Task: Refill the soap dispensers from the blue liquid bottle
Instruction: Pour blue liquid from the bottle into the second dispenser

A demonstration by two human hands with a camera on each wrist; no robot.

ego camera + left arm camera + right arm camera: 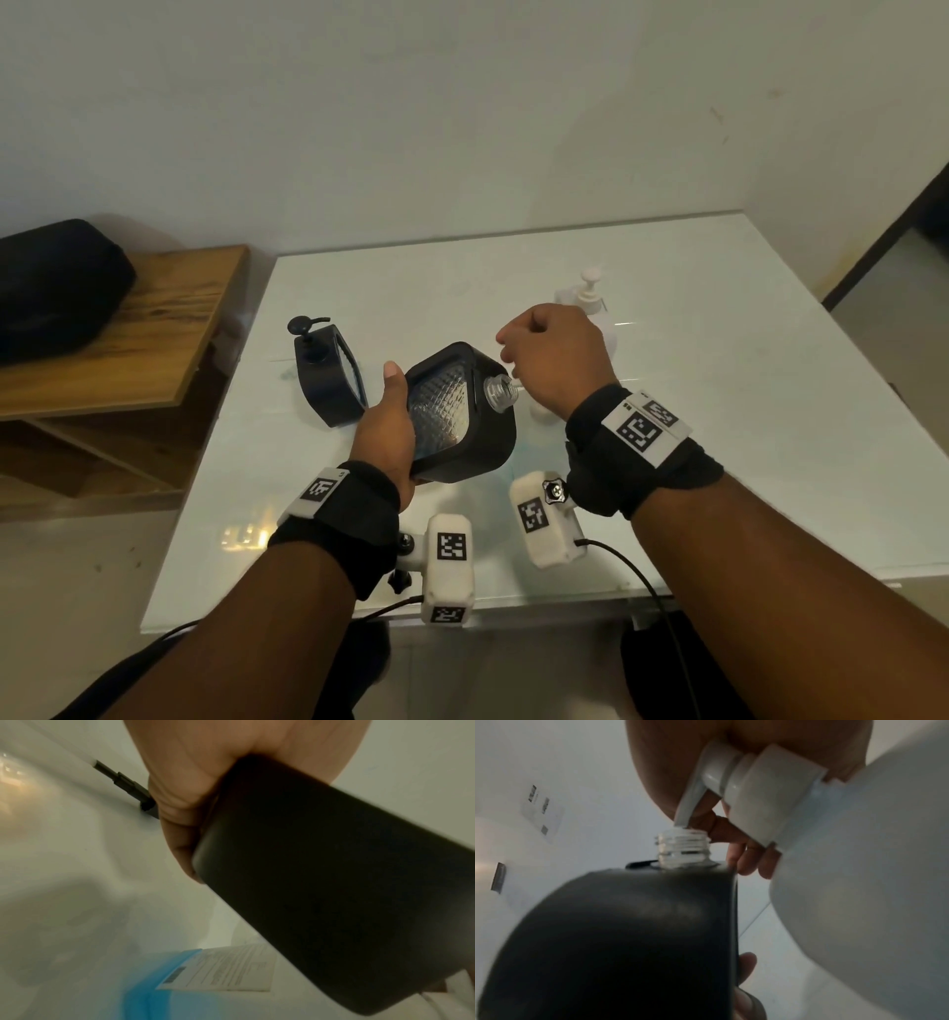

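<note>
My left hand grips a black square soap dispenser and holds it tilted above the table, its pump off and its clear threaded neck pointing right. My right hand is curled over the pump head of a large white pump bottle. The bottle's nozzle sits at the mouth of the neck. The left wrist view shows blue liquid in a labelled translucent bottle below the dispenser. In the head view my right hand hides most of the bottle.
A second black dispenser with its pump on stands to the left on the white table. A white pump dispenser stands behind my right hand. A black pump part lies on the table. A wooden shelf carries a black bag.
</note>
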